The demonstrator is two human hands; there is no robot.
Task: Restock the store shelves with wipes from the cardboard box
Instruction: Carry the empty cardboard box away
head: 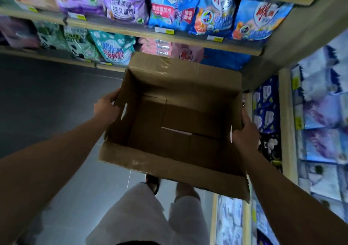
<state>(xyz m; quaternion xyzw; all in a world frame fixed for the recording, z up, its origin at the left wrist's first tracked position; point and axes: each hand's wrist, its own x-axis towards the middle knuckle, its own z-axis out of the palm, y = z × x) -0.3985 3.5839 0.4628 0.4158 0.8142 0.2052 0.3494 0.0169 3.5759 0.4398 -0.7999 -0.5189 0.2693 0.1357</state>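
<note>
Store shelves (169,37) packed with colourful bags (212,16) run across the far side, above a dark tiled floor (47,103). Held in mid-air in front of them is an open cardboard box (180,116), flaps up, its brown inside showing no wipes. Left hand (106,108) grips the box's left wall, fingers curled over the edge. Right hand (245,133) clamps the right wall likewise. More packs (323,112) fill shelving on the right.
</note>
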